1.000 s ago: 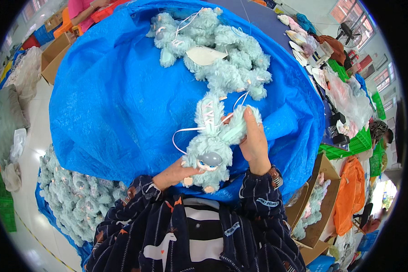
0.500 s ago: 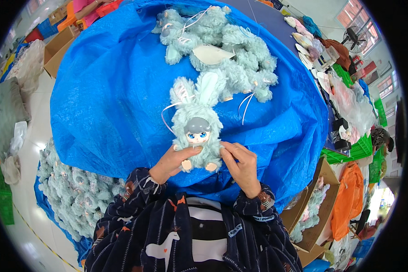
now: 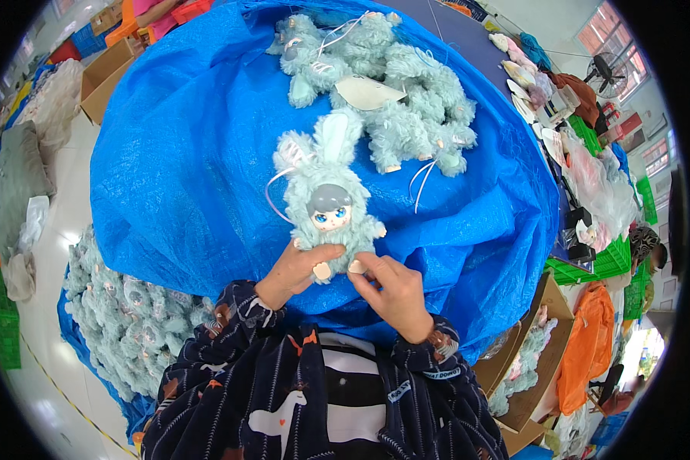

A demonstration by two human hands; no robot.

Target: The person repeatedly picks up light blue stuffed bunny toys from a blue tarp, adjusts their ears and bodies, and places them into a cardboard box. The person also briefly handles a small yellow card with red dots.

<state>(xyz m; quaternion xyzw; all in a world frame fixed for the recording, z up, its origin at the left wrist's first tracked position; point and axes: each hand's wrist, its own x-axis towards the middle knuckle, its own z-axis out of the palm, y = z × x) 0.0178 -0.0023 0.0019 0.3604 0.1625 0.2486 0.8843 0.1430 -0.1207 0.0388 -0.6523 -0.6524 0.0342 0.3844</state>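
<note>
Plush toy, pale green with long ears, is face up directly between the two sets of fingers, ears pointing away from them. Left hand: gripping the toy's lower body, thumb across the front; the fingers behind are hidden. Right hand: thumb and forefinger pinching about the toy's foot; firmness cannot be told. Ribbon loops out beyond the left fingertips, beside one ear. Beyond both hands, toy pile lies on the blue sheet, a second ribbon trailing from it toward the right fingers.

Risks, judged: a hard pull by the right fingers could strain the foot seam. A slack left thumb might let the toy twist, its fur being soft. The open ribbon loop could snag on a finger if the toy is turned.
</note>
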